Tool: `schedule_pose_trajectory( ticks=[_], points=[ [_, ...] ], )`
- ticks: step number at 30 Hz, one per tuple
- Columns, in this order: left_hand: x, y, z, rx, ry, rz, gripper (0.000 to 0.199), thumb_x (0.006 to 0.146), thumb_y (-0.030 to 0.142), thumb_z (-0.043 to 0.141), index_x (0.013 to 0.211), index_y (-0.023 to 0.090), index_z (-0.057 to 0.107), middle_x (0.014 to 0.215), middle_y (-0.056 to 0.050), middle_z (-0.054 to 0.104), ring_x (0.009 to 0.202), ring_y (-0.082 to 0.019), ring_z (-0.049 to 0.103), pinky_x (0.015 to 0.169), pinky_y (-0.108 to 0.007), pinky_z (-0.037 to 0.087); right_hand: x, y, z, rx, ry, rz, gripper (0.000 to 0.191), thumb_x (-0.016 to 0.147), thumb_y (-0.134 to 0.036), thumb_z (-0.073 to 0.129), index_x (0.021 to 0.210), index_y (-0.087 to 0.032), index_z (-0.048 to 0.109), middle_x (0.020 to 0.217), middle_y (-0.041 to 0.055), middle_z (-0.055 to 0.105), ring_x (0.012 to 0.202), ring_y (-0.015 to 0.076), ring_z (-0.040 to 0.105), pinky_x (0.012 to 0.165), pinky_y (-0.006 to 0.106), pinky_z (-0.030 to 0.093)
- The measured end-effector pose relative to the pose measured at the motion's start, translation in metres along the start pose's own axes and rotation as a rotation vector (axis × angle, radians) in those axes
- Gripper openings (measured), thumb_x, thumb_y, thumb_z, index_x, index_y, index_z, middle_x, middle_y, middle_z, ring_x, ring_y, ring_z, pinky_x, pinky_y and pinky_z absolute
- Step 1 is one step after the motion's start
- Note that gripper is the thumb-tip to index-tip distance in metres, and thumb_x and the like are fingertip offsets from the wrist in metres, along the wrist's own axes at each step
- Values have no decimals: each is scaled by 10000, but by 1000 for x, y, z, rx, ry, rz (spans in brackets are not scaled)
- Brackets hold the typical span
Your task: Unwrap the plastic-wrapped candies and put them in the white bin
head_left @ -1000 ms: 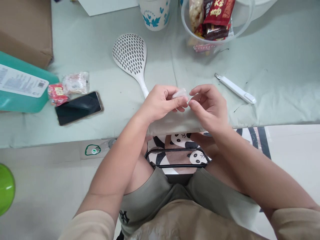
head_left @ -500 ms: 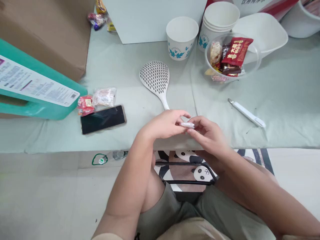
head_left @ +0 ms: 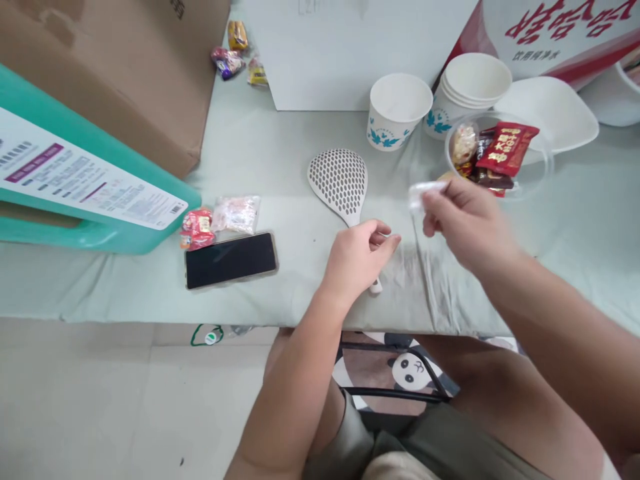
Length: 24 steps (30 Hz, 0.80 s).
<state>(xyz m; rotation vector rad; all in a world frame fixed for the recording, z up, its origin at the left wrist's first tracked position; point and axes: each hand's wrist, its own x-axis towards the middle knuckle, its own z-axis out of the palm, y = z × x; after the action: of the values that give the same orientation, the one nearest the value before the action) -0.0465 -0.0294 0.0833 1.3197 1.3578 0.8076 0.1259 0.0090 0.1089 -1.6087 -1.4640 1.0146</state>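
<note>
My right hand (head_left: 470, 217) pinches a small white wrapped piece (head_left: 425, 195), smeared by motion, in front of the clear plastic bowl (head_left: 543, 170). Packaged snacks, one in a red wrapper (head_left: 509, 147), lie in that bowl. My left hand (head_left: 357, 257) is over the handle of a white slotted skimmer (head_left: 340, 180). Its fingers are loosely curled, with the thumb apart and nothing visible between them. The skimmer lies on the cloth, its handle end showing below the hand.
A phone (head_left: 231, 260), a red snack packet (head_left: 197, 228) and a clear packet (head_left: 237, 213) lie left, beside a green jug (head_left: 150, 240). Paper cups (head_left: 397, 110) stand behind, with a white scoop-like dish (head_left: 565, 113). Boxes (head_left: 150, 80) line the back.
My hands have come apart. The right one has moved up and right with the white piece, towards the bowl, and its arm now covers the utility knife's place. The view has shifted.
</note>
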Motion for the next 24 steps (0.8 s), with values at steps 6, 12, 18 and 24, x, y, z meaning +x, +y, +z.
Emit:
schedule_pose_trajectory(
  ticks=[6,12,18,24],
  points=[
    [2,-4,-3,-82,0,45,176,905,293,643,838,190,769,785,-24,772,766,-169,731,732,-303,546,84,-61,-6,-226,178,-8,213,977,-195,581,770,-245,585,699,-18,624,573,114,569,611,291,479],
    [3,0,-12,-109,46,31,134,872,281,713,799,192,782,793,-33,798,788,-169,754,776,-300,576,94,-67,-22,-544,167,-97,410,935,-255,583,1333,-182,650,1034,76,759,721,146,685,685,313,497],
    [1,-7,-33,-92,182,19,149,905,226,628,821,188,746,817,-32,800,789,-161,772,741,-274,572,44,-45,2,-479,11,-87,355,908,-246,711,591,-244,550,559,-4,610,509,145,542,566,311,423],
    [-4,-14,-62,-45,346,58,193,978,222,547,914,201,728,909,-33,808,828,-161,769,813,-294,587,17,-30,55,-415,-363,-327,348,996,-284,550,662,-215,618,587,1,668,537,145,616,618,289,460]
  ],
)
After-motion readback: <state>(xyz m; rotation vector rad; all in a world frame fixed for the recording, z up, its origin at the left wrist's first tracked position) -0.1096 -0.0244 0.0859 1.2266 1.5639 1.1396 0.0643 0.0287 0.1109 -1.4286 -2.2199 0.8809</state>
